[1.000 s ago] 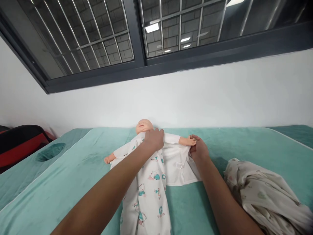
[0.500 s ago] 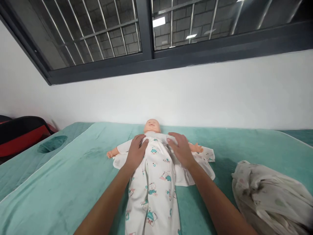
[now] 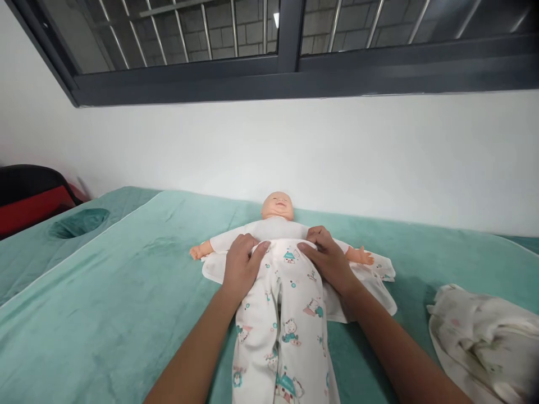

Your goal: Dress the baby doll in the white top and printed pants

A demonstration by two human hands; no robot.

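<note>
A baby doll (image 3: 277, 206) lies on its back, head toward the wall and arms spread out to both sides. White pants (image 3: 290, 331) with a teal house-and-bear print cover its front from the chest down. My left hand (image 3: 244, 264) grips the left side of the waistband, thumb on top and fingers curled under. Likewise, my right hand (image 3: 330, 258) pinches the waistband's right side. Beneath the doll a white printed shirt (image 3: 374, 286) is spread, showing past both arms. The doll's legs are hidden by the pants.
A green sheet (image 3: 126, 314) covers the bed, which has a face hole (image 3: 79, 223) at the left. A crumpled white cloth (image 3: 484, 336) lies at the right. Behind stand a white wall (image 3: 295, 146) and a barred window (image 3: 189, 84). A black-and-red object (image 3: 36, 196) is at the far left.
Both hands have closed from loosely spread fingers onto the waistband, which now lies straighter and flatter across the doll's chest. The view has shifted slightly.
</note>
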